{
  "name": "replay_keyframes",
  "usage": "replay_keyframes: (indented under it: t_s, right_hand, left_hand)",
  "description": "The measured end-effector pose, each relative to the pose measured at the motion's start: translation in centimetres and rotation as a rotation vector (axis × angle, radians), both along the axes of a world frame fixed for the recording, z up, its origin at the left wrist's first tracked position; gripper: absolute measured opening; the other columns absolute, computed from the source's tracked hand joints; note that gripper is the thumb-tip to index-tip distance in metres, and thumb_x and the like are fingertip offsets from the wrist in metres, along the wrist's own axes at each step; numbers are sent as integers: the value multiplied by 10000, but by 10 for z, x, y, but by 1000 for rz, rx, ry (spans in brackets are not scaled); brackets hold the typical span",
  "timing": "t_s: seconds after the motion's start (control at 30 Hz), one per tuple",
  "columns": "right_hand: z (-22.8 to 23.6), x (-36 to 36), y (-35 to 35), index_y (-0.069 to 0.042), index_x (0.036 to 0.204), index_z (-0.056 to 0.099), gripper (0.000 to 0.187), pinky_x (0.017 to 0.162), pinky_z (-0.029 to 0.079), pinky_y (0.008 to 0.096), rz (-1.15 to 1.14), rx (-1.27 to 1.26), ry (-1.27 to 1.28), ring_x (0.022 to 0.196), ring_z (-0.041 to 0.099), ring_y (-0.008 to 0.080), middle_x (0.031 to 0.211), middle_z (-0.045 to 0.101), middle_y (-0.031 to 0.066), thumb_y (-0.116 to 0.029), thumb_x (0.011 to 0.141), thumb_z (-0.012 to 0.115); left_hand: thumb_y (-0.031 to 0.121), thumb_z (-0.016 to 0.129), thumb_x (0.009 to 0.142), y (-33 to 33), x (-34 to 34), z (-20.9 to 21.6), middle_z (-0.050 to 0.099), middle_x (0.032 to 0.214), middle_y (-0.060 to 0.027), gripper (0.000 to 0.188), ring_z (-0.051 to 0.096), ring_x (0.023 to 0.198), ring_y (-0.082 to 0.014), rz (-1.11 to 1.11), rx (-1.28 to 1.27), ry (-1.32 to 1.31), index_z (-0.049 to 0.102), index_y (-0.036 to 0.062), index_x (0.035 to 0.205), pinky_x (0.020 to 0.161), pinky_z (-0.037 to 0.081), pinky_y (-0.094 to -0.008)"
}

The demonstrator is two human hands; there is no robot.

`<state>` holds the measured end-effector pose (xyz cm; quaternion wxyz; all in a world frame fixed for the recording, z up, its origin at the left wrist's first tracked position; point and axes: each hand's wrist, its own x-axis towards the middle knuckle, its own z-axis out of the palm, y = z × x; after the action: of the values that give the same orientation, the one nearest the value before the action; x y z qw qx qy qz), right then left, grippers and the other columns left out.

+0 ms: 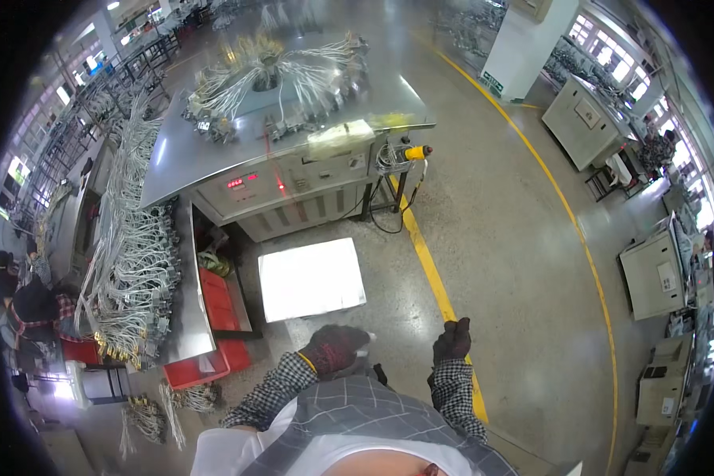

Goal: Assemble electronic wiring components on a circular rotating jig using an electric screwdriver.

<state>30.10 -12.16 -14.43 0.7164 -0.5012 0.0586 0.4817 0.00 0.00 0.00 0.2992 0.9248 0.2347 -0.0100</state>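
Observation:
My left hand (332, 349), in a dark glove with a checked sleeve, is held in front of my body with its fingers curled. A small pale bit (370, 338) shows at its fingertips, too small to name. My right hand (452, 341), gloved as well, is closed like a fist above the floor, and nothing sticks out of it. Beyond my left hand is a bright white rectangular top (312, 279), apart from the glove. Farther off, a metal-topped machine table (238, 163) carries bundles of white wires (317, 75) fanned around its middle.
Many wire harnesses (139, 262) hang along a rack on the left. Red bins (218, 301) stand below the metal shelf. A yellow-capped device (416, 152) with a cable sits at the table's right corner. Yellow lines (428, 274) mark the floor; grey cabinets (583, 119) line the right.

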Motion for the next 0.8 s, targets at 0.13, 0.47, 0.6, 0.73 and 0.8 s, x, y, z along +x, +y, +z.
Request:
replay_keyframes:
  t_s: [0.13, 0.47, 0.6, 0.73, 0.8]
  right_hand:
    - [68, 16, 82, -102, 900, 632, 335, 432, 387, 271, -118, -70, -46, 492, 436, 114, 645, 496, -8, -436, 915, 646]
    - [117, 83, 221, 1, 1383, 456, 583, 803, 552, 287, 338, 117, -34, 927, 635, 192, 1129, 625, 121, 12, 828, 637]
    - [114, 132, 250, -15, 1395, 489, 499, 730, 549, 239, 320, 80, -117, 850, 637, 140, 1097, 657, 114, -62, 909, 593]
    - [120, 162, 286, -78, 1331, 564, 376, 499, 491, 201, 224, 30, -73, 682, 604, 66, 1033, 687, 46, -238, 991, 544]
    - [112, 176, 309, -88, 1279, 590, 326, 481, 479, 190, 187, 29, -62, 622, 586, 70, 970, 694, 30, -230, 988, 556]
  left_hand:
    - [146, 636, 803, 4, 31, -23, 684, 1104, -128, 403, 661, 1017, -321, 96, 11, -2, 640, 128, 1205, 866, 528, -446]
    - [181, 618, 824, 86, 95, -42, 684, 1159, -140, 389, 660, 1051, -344, 243, -175, 174, 645, 114, 1206, 892, 521, -460]
    - [203, 613, 836, 136, 113, -21, 681, 1181, -133, 410, 653, 1072, -344, 291, -199, 248, 631, 130, 1240, 929, 506, -463]
    - [296, 601, 881, 163, 100, -63, 695, 1136, -127, 368, 666, 1019, -330, 416, -67, 149, 653, 169, 1222, 879, 517, -454]
    - [317, 607, 906, 166, 88, -77, 688, 1158, -130, 369, 639, 1089, -323, 514, -183, 205, 653, 152, 1233, 938, 480, -465]
